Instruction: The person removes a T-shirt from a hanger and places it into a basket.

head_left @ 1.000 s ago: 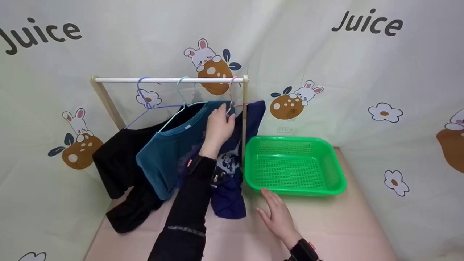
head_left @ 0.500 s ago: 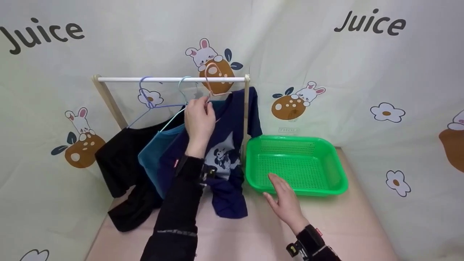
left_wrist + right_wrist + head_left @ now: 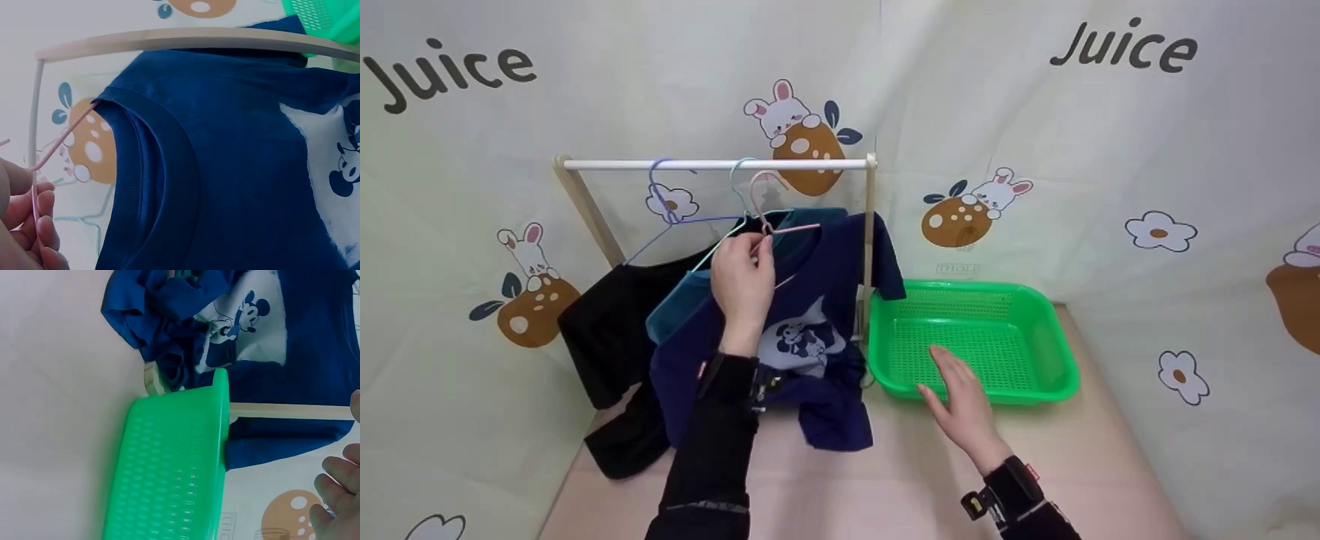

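Note:
My left hand (image 3: 742,283) grips a pink clothes hanger (image 3: 796,229) just below its hook. A navy T-shirt (image 3: 834,274) with a cartoon-mouse print hangs from it. The hook stands below and in front of the white rail (image 3: 814,164), apart from it. In the left wrist view, fingers curl round the hanger (image 3: 62,138), whose arm enters the T-shirt's neckline (image 3: 180,163). The shirt's far sleeve passes behind the rack's right post. My right hand (image 3: 966,412) holds nothing, its fingers extended over the front rim of the green basket (image 3: 971,397).
A black garment (image 3: 604,330) on a blue hanger (image 3: 661,199) and a teal shirt (image 3: 679,300) on a mint hanger (image 3: 736,184) hang left on the rail. The rack's wooden right post (image 3: 869,240) stands beside the basket. A printed curtain is behind.
My left hand has lifted the pink hanger off the rail, then brought it leftward and lower with the navy T-shirt. The right hand has shifted slightly right and up over the basket's rim.

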`<state>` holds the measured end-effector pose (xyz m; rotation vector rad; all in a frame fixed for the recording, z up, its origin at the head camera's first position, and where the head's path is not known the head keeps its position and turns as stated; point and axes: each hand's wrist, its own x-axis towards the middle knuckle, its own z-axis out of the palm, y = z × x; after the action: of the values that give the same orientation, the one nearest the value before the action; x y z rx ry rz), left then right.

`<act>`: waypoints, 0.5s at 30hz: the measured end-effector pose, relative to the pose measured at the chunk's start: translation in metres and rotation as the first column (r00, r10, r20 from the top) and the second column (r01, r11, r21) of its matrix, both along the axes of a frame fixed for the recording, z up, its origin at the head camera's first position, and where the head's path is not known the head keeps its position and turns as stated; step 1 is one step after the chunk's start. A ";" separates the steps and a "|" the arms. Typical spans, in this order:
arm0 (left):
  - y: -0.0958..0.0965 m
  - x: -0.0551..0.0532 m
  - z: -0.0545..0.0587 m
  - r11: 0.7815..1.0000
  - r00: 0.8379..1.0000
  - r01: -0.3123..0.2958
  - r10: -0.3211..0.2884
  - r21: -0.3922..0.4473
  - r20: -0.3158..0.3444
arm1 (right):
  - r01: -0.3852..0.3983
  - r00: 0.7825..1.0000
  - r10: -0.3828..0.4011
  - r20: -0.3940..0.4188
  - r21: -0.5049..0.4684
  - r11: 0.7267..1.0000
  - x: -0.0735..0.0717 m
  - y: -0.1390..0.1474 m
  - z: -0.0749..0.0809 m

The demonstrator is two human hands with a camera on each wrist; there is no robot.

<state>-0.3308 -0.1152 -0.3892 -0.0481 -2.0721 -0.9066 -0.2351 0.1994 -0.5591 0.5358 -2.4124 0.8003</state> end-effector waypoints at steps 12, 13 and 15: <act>-0.017 0.016 -0.050 0.999 0.999 -0.022 0.021 -0.032 -0.039 | 0.000 1.000 0.000 0.022 0.009 1.000 0.005 0.002 -0.005; -0.018 0.018 -0.054 0.999 0.999 -0.021 0.019 -0.032 -0.049 | -0.001 1.000 0.001 0.023 0.008 1.000 0.004 0.002 -0.005; -0.021 0.021 -0.061 0.999 0.997 -0.020 0.017 -0.033 -0.071 | -0.004 1.000 0.004 0.021 0.007 1.000 0.004 0.002 -0.003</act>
<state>-0.3093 -0.1359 -0.4503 -0.0777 -2.0191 -0.8473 -0.2312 0.2017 -0.5620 0.5378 -2.4354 0.8034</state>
